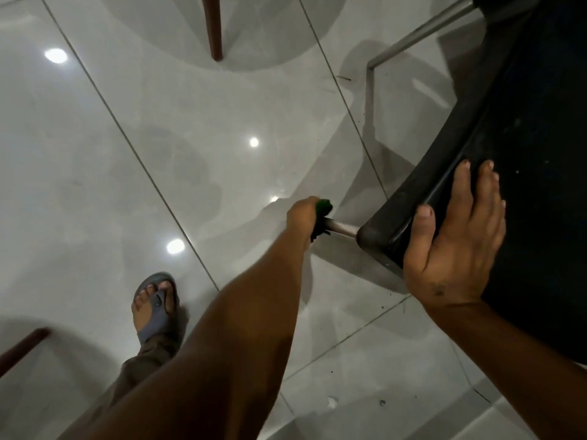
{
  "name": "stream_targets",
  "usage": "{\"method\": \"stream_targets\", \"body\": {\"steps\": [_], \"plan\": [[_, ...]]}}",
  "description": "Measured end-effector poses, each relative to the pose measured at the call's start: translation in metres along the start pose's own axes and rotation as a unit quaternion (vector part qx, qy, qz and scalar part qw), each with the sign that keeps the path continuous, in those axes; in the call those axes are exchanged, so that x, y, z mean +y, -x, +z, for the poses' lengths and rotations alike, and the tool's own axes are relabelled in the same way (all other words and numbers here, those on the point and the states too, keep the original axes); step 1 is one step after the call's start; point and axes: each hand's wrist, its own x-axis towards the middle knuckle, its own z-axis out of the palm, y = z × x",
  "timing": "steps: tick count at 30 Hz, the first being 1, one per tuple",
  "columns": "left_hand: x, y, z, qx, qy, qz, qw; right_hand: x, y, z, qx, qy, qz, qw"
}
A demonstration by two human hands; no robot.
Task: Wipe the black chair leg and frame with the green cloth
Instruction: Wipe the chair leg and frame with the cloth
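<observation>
Looks like a home dining area: glossy pale tiled floor (190,154) w/ ceiling-light reflections, black-seated chair (524,138) at 3 o'clock, brown wooden furniture legs (213,30) at 12 and 8, sandalled foot (155,303).

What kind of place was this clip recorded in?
Probably an indoor dining or seating area, home or eatery, I can't tell which. Glossy tiled floor mirrors ceiling lights, a black chair on metal legs is being wiped, and brown wooden furniture legs stand nearby.
</observation>
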Motion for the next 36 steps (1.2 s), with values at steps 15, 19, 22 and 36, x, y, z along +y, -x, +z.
{"method": "stream_targets", "body": {"steps": [15, 19, 22, 36], "plan": [[-0.013, 0.021, 0.013, 0.038, 0.296, -0.035, 0.954, -0.002, -0.001, -0.001, -0.003, 0.005, 0.005, 1.0], [-0.004, 0.035, 0.016, 0.051, 0.271, -0.043, 0.96, -0.003, -0.002, -0.002, -0.003, 0.006, 0.003, 1.0], [-0.02, 0.099, 0.029, -0.009, 0.33, 0.043, 0.943, -0.004, -0.003, -0.003, -0.008, 0.004, -0.001, 1.0], [-0.005, 0.056, 0.02, 0.036, 0.36, -0.052, 0.931, 0.004, -0.001, 0.004, 0.002, 0.005, -0.008, 1.0]]}}
